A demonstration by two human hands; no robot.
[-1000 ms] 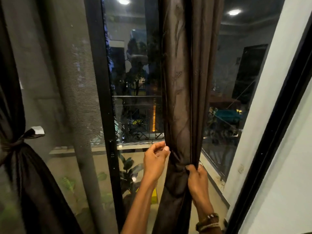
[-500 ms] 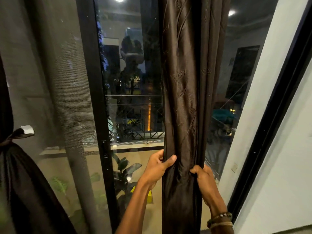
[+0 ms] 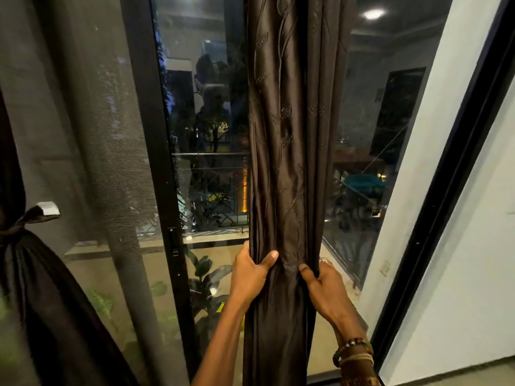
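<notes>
left hand (image 3: 250, 274) and right hand (image 3: 324, 288) gripping gathered brown curtain (image 3: 287, 162) between them

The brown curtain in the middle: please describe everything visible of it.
The brown curtain is dark, glossy fabric with a faint stitched leaf pattern. It hangs upright in front of the glass door, gathered into vertical folds. The left hand grips its left edge, thumb across the front; the right hand grips its right edge, squeezing it into a bundle. Its top and bottom are out of view.
</notes>
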